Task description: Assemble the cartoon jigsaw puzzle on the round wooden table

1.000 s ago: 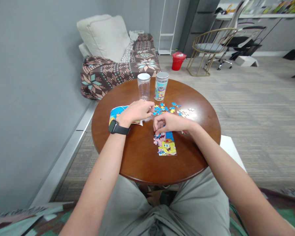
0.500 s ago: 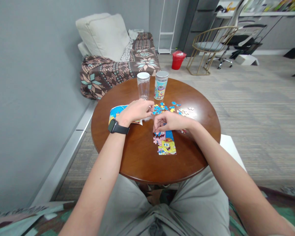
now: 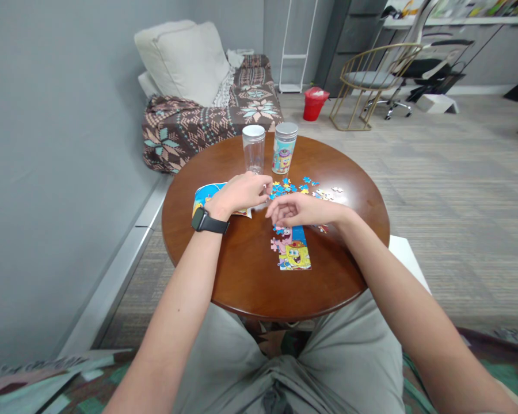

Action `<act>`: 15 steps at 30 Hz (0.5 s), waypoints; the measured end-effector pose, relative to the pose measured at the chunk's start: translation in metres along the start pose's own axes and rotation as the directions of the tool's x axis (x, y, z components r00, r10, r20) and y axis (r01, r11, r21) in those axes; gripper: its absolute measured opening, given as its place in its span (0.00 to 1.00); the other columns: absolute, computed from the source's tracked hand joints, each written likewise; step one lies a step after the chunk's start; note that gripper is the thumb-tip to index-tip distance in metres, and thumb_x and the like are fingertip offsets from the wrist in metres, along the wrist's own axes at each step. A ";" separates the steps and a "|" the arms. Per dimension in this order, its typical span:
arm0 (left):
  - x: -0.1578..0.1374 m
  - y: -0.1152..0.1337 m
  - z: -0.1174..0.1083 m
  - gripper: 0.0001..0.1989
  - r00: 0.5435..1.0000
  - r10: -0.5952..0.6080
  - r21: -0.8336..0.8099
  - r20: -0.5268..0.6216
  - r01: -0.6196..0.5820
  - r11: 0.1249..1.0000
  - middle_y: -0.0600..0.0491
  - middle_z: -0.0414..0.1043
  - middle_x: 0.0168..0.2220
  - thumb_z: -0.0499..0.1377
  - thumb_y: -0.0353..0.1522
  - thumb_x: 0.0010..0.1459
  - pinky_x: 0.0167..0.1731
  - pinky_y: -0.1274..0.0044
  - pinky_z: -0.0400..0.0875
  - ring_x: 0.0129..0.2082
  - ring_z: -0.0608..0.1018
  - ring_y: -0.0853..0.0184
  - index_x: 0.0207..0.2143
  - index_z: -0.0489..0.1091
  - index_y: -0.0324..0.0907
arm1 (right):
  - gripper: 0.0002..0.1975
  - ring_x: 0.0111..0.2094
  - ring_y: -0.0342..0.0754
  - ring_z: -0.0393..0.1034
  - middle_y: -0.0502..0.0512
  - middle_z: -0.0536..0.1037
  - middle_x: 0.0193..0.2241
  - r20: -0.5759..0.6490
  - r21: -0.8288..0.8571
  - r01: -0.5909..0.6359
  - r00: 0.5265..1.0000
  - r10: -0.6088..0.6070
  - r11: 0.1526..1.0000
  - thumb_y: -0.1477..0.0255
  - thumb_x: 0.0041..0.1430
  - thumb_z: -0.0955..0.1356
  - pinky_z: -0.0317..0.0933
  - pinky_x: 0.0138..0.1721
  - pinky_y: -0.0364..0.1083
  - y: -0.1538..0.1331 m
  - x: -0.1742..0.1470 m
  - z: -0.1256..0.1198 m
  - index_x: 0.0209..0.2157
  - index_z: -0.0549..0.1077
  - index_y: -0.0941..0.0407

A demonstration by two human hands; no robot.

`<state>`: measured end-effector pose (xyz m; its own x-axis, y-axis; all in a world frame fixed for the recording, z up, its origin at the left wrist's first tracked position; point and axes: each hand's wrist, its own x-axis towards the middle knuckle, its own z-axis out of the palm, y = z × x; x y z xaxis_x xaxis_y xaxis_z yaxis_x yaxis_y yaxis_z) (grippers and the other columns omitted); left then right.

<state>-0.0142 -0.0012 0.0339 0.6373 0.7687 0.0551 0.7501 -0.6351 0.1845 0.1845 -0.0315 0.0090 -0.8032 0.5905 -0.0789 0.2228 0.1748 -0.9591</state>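
Note:
A partly assembled jigsaw puzzle (image 3: 296, 253) with a yellow cartoon sponge figure and a pink figure lies on the round wooden table. Over its far edge hovers my right hand (image 3: 294, 209), fingers loosely stretched and apart, with nothing visible in them. Beyond it are scattered loose puzzle pieces (image 3: 286, 187), mostly blue and yellow. My left hand (image 3: 247, 192), with a black watch on the wrist, is beside these pieces, its thumb and forefinger apart and its other fingers partly hidden. Its palm covers part of a printed picture sheet (image 3: 202, 195).
A clear jar (image 3: 254, 152) and a cartoon-printed jar (image 3: 284, 150), both lidded, stand at the table's far side. Paler pieces (image 3: 326, 194) lie to the right. Behind are a covered sofa (image 3: 216, 123), a red bin (image 3: 314, 104) and a gold-framed chair (image 3: 366, 80).
My right hand's fingers have loosened and spread, and the hand has lifted slightly away from the assembled puzzle. My left hand stays in nearly the same place. The view has shifted slightly.

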 end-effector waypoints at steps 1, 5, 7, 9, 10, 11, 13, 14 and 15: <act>0.000 0.000 0.000 0.08 1.000 -0.001 0.000 0.002 0.001 1.000 0.54 0.75 0.31 0.55 0.33 0.55 0.25 0.78 0.56 0.30 0.74 0.67 0.36 0.72 0.44 | 0.14 0.34 0.43 0.74 0.54 0.79 0.34 0.015 -0.005 -0.005 1.000 0.005 1.000 0.74 0.52 0.70 0.68 0.36 0.43 -0.001 0.000 0.000 0.42 0.71 0.59; 0.000 0.000 0.000 0.08 1.000 -0.003 0.004 0.001 0.003 1.000 0.54 0.75 0.32 0.55 0.32 0.55 0.26 0.78 0.57 0.30 0.74 0.67 0.37 0.72 0.44 | 0.13 0.35 0.43 0.75 0.54 0.80 0.35 0.047 -0.036 -0.025 0.999 0.026 0.999 0.75 0.52 0.70 0.68 0.36 0.43 -0.003 0.000 0.000 0.41 0.72 0.59; 0.000 0.000 0.000 0.08 1.000 -0.003 0.001 -0.003 0.003 1.000 0.54 0.75 0.32 0.55 0.32 0.55 0.26 0.77 0.57 0.29 0.74 0.67 0.37 0.72 0.44 | 0.11 0.34 0.43 0.75 0.53 0.80 0.33 0.037 -0.063 -0.034 0.999 0.037 0.997 0.74 0.51 0.70 0.68 0.36 0.43 -0.002 0.000 -0.001 0.39 0.73 0.59; 0.000 0.000 0.001 0.08 1.000 -0.004 -0.004 -0.005 0.004 1.000 0.54 0.75 0.32 0.55 0.32 0.56 0.26 0.78 0.58 0.29 0.74 0.67 0.36 0.72 0.44 | 0.11 0.33 0.43 0.75 0.53 0.80 0.32 0.023 -0.094 -0.041 0.999 0.043 0.995 0.73 0.51 0.71 0.67 0.36 0.43 -0.002 0.000 -0.002 0.38 0.73 0.59; 0.000 0.000 0.000 0.08 1.000 -0.004 -0.006 -0.004 0.004 1.000 0.53 0.75 0.32 0.55 0.32 0.56 0.26 0.78 0.58 0.29 0.74 0.67 0.36 0.72 0.44 | 0.11 0.32 0.43 0.75 0.52 0.80 0.32 0.019 -0.117 -0.040 0.999 0.043 0.992 0.72 0.51 0.71 0.67 0.36 0.44 -0.002 0.000 -0.002 0.38 0.73 0.59; 0.000 0.000 0.000 0.08 1.000 -0.004 -0.006 -0.003 0.004 1.000 0.53 0.75 0.32 0.55 0.32 0.56 0.27 0.78 0.58 0.30 0.74 0.67 0.36 0.72 0.44 | 0.11 0.32 0.43 0.75 0.52 0.80 0.31 0.017 -0.145 -0.036 0.999 0.039 0.989 0.72 0.51 0.71 0.66 0.36 0.44 -0.002 0.000 -0.002 0.38 0.73 0.58; 0.000 0.001 0.000 0.08 1.000 -0.003 -0.003 -0.002 0.003 1.000 0.53 0.75 0.32 0.55 0.32 0.56 0.27 0.78 0.58 0.30 0.74 0.67 0.37 0.72 0.43 | 0.10 0.32 0.43 0.75 0.52 0.80 0.31 0.015 -0.197 -0.023 1.000 0.027 0.980 0.72 0.51 0.71 0.65 0.35 0.44 -0.002 0.000 -0.002 0.37 0.74 0.58; 0.000 0.001 -0.001 0.08 1.000 -0.002 -0.001 -0.002 0.002 1.000 0.53 0.76 0.33 0.55 0.32 0.56 0.26 0.78 0.58 0.30 0.74 0.67 0.37 0.72 0.43 | 0.10 0.33 0.44 0.75 0.52 0.80 0.31 0.017 -0.212 -0.020 1.000 0.024 0.977 0.72 0.51 0.71 0.65 0.35 0.44 -0.002 0.000 -0.002 0.37 0.74 0.58; 0.000 0.001 -0.001 0.08 1.000 -0.001 -0.001 -0.003 0.001 1.000 0.53 0.76 0.33 0.55 0.32 0.56 0.26 0.78 0.58 0.30 0.74 0.67 0.37 0.72 0.43 | 0.11 0.33 0.44 0.75 0.52 0.81 0.31 0.020 -0.213 -0.021 0.999 0.026 0.977 0.72 0.51 0.71 0.65 0.35 0.44 -0.002 0.000 -0.002 0.38 0.74 0.58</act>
<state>-0.0136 -0.0021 0.0348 0.6357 0.7698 0.0577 0.7508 -0.6340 0.1852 0.1855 -0.0306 0.0118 -0.8083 0.5786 -0.1091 0.3522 0.3266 -0.8771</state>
